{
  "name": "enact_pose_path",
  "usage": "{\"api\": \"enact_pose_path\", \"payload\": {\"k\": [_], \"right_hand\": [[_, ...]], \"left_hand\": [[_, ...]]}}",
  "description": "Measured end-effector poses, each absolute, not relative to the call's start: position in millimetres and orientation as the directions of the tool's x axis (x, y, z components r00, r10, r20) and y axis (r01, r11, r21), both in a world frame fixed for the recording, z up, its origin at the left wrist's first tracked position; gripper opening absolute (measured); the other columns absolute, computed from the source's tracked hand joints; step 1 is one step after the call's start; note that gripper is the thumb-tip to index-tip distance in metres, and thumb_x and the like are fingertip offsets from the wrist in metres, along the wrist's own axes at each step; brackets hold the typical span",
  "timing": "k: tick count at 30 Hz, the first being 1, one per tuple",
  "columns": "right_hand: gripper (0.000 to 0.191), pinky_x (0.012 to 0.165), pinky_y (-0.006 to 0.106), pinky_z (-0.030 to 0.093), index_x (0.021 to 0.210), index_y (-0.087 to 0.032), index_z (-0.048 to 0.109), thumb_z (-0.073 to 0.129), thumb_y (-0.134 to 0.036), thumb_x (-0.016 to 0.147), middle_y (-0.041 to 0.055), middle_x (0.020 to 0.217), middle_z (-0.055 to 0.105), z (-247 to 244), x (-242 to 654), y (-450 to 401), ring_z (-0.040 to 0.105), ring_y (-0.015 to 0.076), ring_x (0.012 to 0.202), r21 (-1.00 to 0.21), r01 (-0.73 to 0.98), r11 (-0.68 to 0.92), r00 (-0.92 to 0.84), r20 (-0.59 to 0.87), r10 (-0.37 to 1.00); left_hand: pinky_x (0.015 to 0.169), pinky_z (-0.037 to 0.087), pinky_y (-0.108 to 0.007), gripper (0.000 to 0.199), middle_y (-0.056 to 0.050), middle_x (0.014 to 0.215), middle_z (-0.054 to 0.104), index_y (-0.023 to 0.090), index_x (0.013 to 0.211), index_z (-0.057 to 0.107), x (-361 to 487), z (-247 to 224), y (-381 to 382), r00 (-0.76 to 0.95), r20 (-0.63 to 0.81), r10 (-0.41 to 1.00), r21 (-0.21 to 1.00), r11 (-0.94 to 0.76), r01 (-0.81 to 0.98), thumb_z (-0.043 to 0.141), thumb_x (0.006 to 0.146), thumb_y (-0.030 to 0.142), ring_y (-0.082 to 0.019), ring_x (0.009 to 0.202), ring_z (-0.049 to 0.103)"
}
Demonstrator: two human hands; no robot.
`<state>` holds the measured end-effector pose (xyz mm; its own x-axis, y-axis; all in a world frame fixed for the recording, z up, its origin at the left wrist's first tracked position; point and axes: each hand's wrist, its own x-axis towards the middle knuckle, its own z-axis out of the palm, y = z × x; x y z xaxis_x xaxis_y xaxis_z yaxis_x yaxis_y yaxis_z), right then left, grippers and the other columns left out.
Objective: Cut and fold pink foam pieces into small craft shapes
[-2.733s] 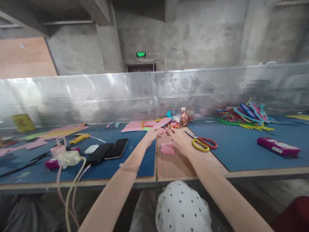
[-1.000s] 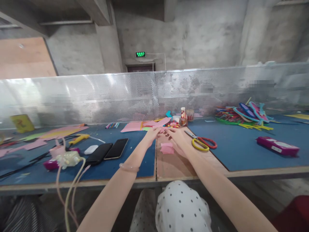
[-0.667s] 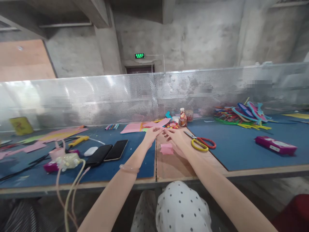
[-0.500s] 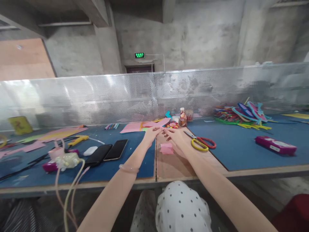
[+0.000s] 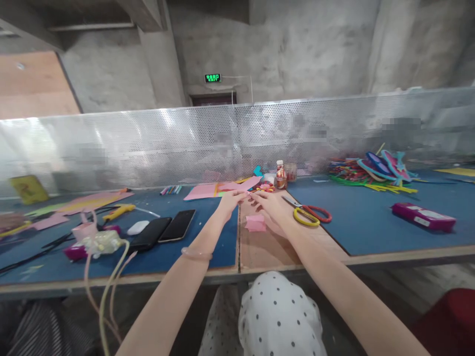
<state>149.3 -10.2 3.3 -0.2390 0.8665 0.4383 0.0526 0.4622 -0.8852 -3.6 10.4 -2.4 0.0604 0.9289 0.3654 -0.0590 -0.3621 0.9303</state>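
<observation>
My left hand (image 5: 233,199) and my right hand (image 5: 266,201) meet over the brown board in the middle of the table. Both have their fingertips pinched together, almost touching each other. Whatever lies between them is too small and hidden to make out. Just below the hands, a few pink paper pieces (image 5: 256,223) lie on the board. To the right of my right hand rest scissors (image 5: 306,215) with one yellow and one red handle loop, blades pointing away. Beyond the fingers are pink paper sheets (image 5: 202,191) and a small colourful pile (image 5: 265,187).
A bottle (image 5: 281,175) and a jar (image 5: 291,172) stand behind the hands. Two dark phones (image 5: 177,225), a white case (image 5: 138,227), a yellow glue gun (image 5: 119,212) and cables lie left. Pipe cleaners (image 5: 349,173) and a purple box (image 5: 423,217) are right. A perforated metal screen (image 5: 178,143) runs behind.
The view has tipped slightly, so everything sits a little higher. My hands keep nearly the same pinched pose. A blurred shape, possibly another person's hand, has appeared at the far left edge.
</observation>
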Motion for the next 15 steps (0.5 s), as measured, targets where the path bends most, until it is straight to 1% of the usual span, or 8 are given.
{"api": "enact_pose_path", "payload": {"k": [4,7,12,15], "right_hand": [[0.025,0.047,0.020,0.045,0.081,-0.014,0.064,0.058,-0.036,0.072,0.0066,0.078,0.065,1.7,150.2,-4.2,0.056,0.0095,0.056,-0.890,0.048,0.453,-0.253,0.428,0.868],[0.024,0.047,0.019,0.045,0.079,-0.013,0.064,0.058,-0.036,0.073,0.0061,0.076,0.065,2.1,150.6,-5.7,0.055,0.0086,0.055,-0.885,0.061,0.462,-0.242,0.436,0.867],[0.019,0.046,0.018,0.044,0.080,-0.013,0.064,0.056,-0.029,0.075,0.0051,0.074,0.064,4.1,149.9,-11.1,0.052,0.0069,0.051,-0.874,0.101,0.476,-0.208,0.449,0.869],[0.017,0.046,0.018,0.043,0.079,-0.013,0.064,0.056,-0.027,0.074,0.0048,0.073,0.064,4.2,149.2,-10.6,0.053,0.0070,0.052,-0.872,0.116,0.475,-0.193,0.449,0.872]], "left_hand": [[0.074,0.042,-0.029,0.022,-0.005,0.077,0.065,0.016,0.074,0.068,-3.1,-0.9,7.8,0.075,0.345,0.935,0.937,-0.340,-0.077,0.068,0.058,0.031,-0.017,0.080,0.057],[0.074,0.042,-0.029,0.023,-0.005,0.078,0.065,0.016,0.075,0.068,-3.7,-0.8,7.8,0.092,0.340,0.936,0.939,-0.332,-0.091,0.069,0.057,0.031,-0.017,0.080,0.057],[0.075,0.042,-0.030,0.023,-0.005,0.077,0.064,0.017,0.074,0.068,-4.4,-1.6,9.0,0.116,0.326,0.938,0.943,-0.314,-0.113,0.071,0.055,0.031,-0.016,0.080,0.057],[0.076,0.041,-0.030,0.023,-0.004,0.076,0.064,0.018,0.075,0.068,-3.8,-1.7,8.3,0.122,0.326,0.937,0.942,-0.313,-0.118,0.071,0.056,0.030,-0.016,0.081,0.057]]}}
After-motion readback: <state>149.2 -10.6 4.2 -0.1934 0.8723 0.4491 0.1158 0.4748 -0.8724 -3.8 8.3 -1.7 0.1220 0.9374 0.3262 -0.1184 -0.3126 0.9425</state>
